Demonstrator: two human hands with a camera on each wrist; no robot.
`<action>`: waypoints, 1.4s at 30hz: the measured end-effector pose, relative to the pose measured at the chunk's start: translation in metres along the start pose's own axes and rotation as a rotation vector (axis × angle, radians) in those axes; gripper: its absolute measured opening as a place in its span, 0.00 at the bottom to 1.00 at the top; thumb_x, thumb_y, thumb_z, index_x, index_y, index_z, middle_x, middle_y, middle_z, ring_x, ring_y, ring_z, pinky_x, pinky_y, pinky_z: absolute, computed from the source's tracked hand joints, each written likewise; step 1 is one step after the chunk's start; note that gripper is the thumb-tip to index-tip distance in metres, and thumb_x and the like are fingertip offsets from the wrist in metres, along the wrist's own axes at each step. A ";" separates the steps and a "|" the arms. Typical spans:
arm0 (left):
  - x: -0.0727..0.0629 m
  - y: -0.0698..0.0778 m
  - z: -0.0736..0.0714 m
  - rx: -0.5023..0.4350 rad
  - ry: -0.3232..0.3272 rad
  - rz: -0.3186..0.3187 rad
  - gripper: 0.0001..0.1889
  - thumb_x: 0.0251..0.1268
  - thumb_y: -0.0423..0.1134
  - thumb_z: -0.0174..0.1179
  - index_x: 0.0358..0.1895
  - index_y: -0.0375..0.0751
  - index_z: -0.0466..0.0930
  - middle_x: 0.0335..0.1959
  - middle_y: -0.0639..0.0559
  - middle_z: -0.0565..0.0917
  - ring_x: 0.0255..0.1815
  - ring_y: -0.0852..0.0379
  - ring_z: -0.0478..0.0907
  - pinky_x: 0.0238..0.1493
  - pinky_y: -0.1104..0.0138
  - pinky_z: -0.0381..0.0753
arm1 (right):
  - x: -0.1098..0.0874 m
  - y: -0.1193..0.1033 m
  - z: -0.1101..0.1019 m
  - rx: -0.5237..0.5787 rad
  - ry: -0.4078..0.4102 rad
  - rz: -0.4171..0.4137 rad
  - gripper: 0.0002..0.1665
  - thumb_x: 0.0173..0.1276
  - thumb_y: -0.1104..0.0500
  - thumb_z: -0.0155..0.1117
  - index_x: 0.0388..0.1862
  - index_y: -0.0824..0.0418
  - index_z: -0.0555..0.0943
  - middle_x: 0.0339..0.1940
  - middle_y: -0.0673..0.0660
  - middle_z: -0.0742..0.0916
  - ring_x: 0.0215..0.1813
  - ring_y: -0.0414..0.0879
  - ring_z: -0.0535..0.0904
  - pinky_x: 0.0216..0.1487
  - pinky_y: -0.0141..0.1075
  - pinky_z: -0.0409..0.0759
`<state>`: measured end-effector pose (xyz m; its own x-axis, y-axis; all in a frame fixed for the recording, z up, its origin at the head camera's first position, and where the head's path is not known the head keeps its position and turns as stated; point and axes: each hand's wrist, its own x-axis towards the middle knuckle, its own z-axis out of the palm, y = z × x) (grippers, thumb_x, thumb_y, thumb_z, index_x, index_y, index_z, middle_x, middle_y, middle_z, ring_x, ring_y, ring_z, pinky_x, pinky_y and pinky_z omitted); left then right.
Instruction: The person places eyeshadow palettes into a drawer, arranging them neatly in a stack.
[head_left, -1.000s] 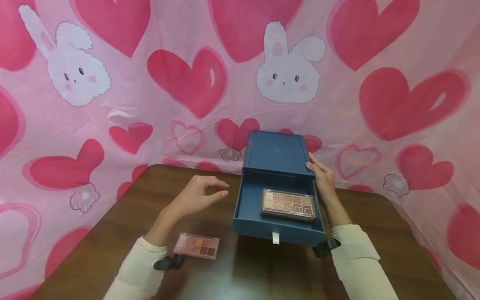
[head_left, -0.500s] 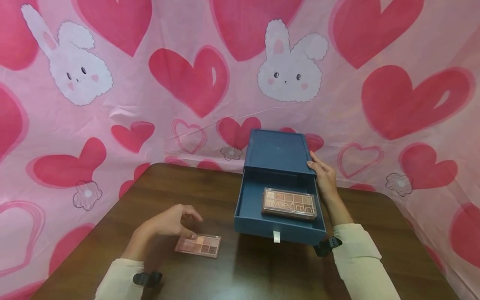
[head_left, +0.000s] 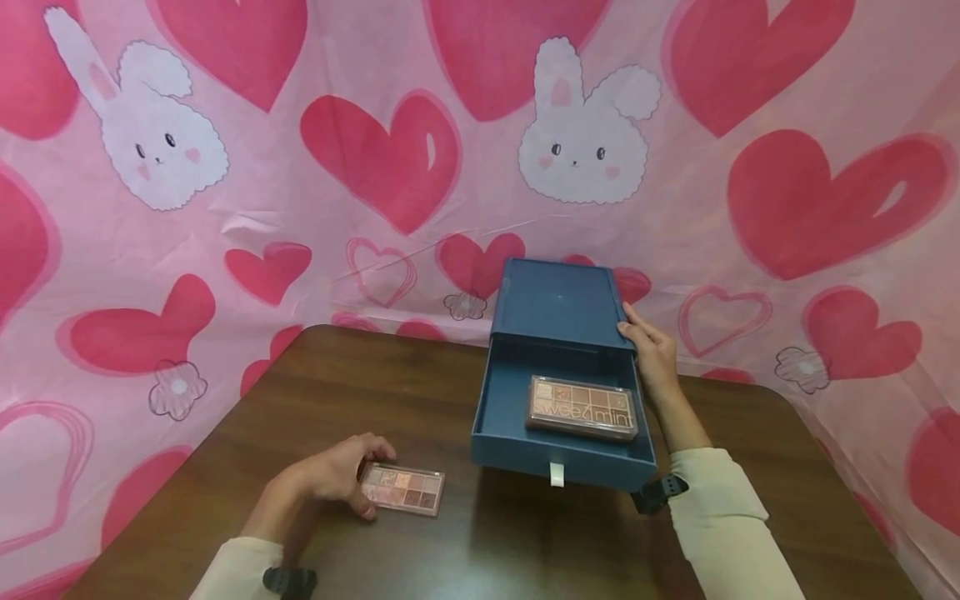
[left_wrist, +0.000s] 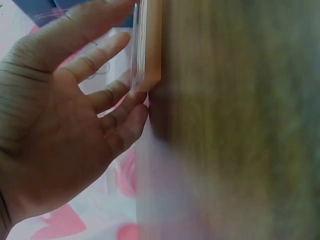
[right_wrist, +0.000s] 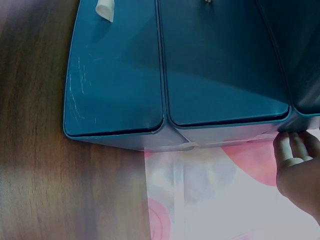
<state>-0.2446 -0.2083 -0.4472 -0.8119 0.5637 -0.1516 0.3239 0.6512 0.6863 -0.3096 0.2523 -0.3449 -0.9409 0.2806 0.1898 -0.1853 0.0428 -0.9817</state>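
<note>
My left hand [head_left: 339, 473] is at the left end of a clear-lidded eyeshadow palette [head_left: 411, 490] lying on the table. Thumb at the near edge and fingers at the far edge, it grips the palette; the left wrist view shows fingertips along the palette's side [left_wrist: 150, 45]. With my right hand [head_left: 652, 357] I hold the right side of a blue drawer box [head_left: 558, 302], and in the right wrist view curled fingers [right_wrist: 287, 147] meet its edge. The box's top drawer [head_left: 517, 452] is pulled out. Inside, toward the right, lies a second palette [head_left: 581, 410] with large lettering.
A white pull tab [head_left: 557, 475] hangs on the open drawer's front. Below it, the right wrist view shows further blue drawer fronts [right_wrist: 117, 75]. The brown wooden table [head_left: 375, 375] ends at a pink cloth backdrop [head_left: 337, 50] with hearts and rabbits.
My left hand has come down from beside the drawer to the palette on the table, and its thumb and fingers have closed around the palette's left end. The right hand stays on the box.
</note>
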 end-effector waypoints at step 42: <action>0.007 -0.010 -0.009 -0.153 0.119 0.212 0.29 0.41 0.39 0.79 0.54 0.40 0.88 0.35 0.49 0.80 0.37 0.61 0.74 0.34 0.71 0.76 | 0.000 0.002 0.001 0.010 0.005 0.003 0.29 0.73 0.59 0.59 0.72 0.58 0.73 0.76 0.53 0.73 0.73 0.34 0.69 0.64 0.17 0.71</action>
<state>-0.2581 -0.2155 -0.4487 -0.7884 0.6093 0.0848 0.4224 0.4358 0.7947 -0.3104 0.2517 -0.3463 -0.9400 0.2854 0.1870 -0.1855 0.0326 -0.9821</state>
